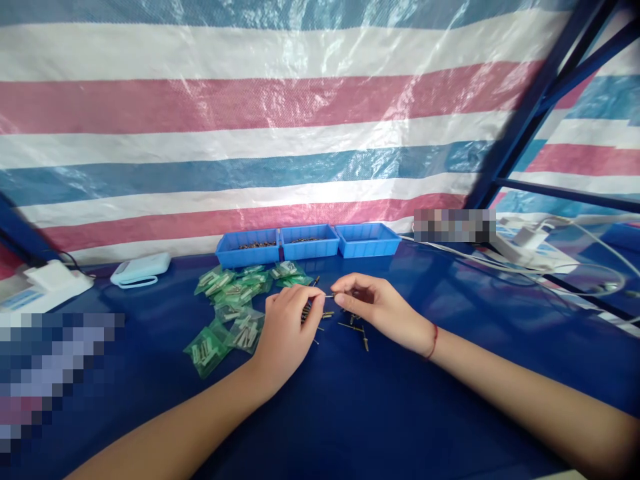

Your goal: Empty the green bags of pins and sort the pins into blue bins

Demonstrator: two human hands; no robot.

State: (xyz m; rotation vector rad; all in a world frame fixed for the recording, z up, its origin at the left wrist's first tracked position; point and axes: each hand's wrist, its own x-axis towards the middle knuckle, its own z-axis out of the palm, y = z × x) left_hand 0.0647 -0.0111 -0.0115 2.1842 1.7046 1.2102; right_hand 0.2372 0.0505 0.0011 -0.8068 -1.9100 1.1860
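Observation:
My left hand (287, 327) and my right hand (373, 303) meet over a dark blue table (350, 413), fingers pinched. Between the fingertips of both hands runs a thin metal pin (329, 295). My left hand also has a few more dark pins tucked under its fingers. Several loose pins (356, 328) lie on the table just below my right hand. Left of my left hand lies a heap of small green plastic bags (233, 310) filled with pins. A red string circles my right wrist.
Three blue plastic bins (307, 243) stand in a row at the table's back; the left and middle ones hold small parts. White devices (140, 270) sit at the back left. White cables and a power strip (530, 250) lie at right. A striped tarp hangs behind.

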